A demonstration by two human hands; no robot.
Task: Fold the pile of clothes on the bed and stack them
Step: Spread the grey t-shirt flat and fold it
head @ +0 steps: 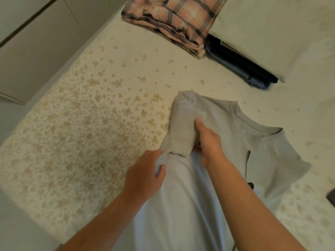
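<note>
One pale grey short-sleeved cotton T-shirt (226, 142) lay spread on the bed (81, 133), filling the picture from the centre down to 6 o'clock, its round neckline pointing toward 1 o'clock. Two bare hands worked on it. The left hand (145, 174), at about 7 o'clock from the centre, had its grip curled round a bunch of the shirt's side fabric. The right hand (208, 140), just right of centre, pinched the folded-over sleeve between thumb and fingers, the thumb lying flat on top of the cloth.

At 12 o'clock sat one folded pink-and-grey plaid flannel garment (174, 20). Just beside it, toward 1 o'clock, one stack of dark navy and blue folded clothes (241, 64) lay partly tucked under one cream pillow (281, 29); how many pieces it held could not be counted. The bed wore one cream quilted cover printed with small tan flowers. At 9 to 10 o'clock stood pale flat-fronted cabinets (36, 42). One dark object (331, 198) showed at the right edge near 4 o'clock, too cut off to identify.
</note>
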